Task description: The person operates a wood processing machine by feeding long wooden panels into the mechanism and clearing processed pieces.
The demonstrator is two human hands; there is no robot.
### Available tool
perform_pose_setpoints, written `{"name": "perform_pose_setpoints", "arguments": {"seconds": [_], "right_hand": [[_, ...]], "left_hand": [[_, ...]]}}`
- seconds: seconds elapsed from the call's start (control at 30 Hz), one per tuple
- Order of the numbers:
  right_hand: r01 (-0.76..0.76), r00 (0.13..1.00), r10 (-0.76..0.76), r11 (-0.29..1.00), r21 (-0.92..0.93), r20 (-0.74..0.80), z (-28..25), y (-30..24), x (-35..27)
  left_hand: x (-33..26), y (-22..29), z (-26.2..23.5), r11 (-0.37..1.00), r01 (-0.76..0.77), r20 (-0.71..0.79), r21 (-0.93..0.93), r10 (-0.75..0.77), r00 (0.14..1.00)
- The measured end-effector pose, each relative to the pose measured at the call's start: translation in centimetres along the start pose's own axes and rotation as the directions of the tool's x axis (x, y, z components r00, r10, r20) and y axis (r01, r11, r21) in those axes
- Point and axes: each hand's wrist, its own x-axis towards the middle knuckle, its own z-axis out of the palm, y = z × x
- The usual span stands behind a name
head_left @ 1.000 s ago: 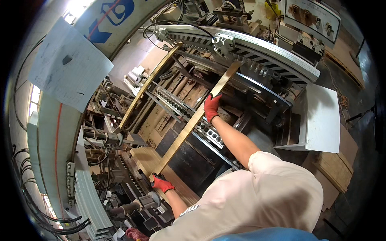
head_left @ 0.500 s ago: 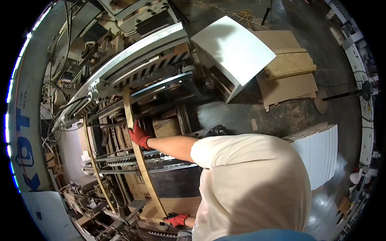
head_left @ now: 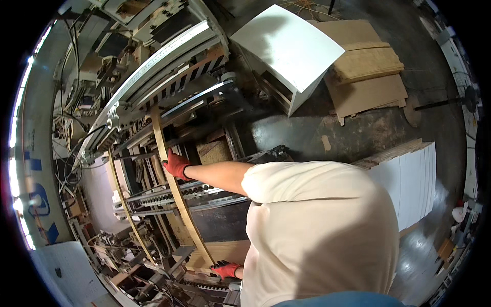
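A long, narrow, wood-coloured board (head_left: 176, 197) lies across the rails of a machine. My right hand (head_left: 177, 165), in a red glove with dark fingertips, is closed around its edge partway along, arm stretched out. At the board's lower end in the picture, my left hand (head_left: 225, 268), gloved the same way, grips the tip; part of its wrist is behind my cream shirt. A second, thinner-looking strip (head_left: 128, 210) lies roughly alongside, farther left, touched by neither hand.
The machine has a pale metal beam (head_left: 153, 66) and a roller rail (head_left: 189, 189). A white panel-topped block (head_left: 289, 46) stands beyond it, next to brown boards (head_left: 368, 64) on the floor. White panels (head_left: 404, 184) are stacked behind me at the right. A fan (head_left: 468, 100) stands farther off.
The whole view has shifted and turned slightly. Both hands keep their hold on the board, which shows little movement against the machine.
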Motion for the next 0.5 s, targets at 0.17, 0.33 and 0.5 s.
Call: {"name": "perform_pose_setpoints", "arguments": {"seconds": [0.17, 0.33, 0.5], "right_hand": [[0.135, 0.987, -0.129, 0.989, -0.066, 0.099, -2.8, 0.1, -7.7], [0.300, 0.954, -0.290, 0.932, -0.205, 0.075, -3.2, 0.6, -6.7], [0.271, 0.960, -0.238, 0.917, -0.293, 0.145, -2.5, -0.3, -7.7]], "left_hand": [[-1.0, 1.1, -1.1, 0.994, -0.015, -0.127, 0.105, 0.028, 0.991], [-0.9, 1.7, 0.2, 0.350, -0.359, -0.113, 0.865, 0.834, 0.540], [-5.3, 3.3, 2.6, 0.106, -0.523, 0.398, 0.846, 0.528, 0.750]]}}
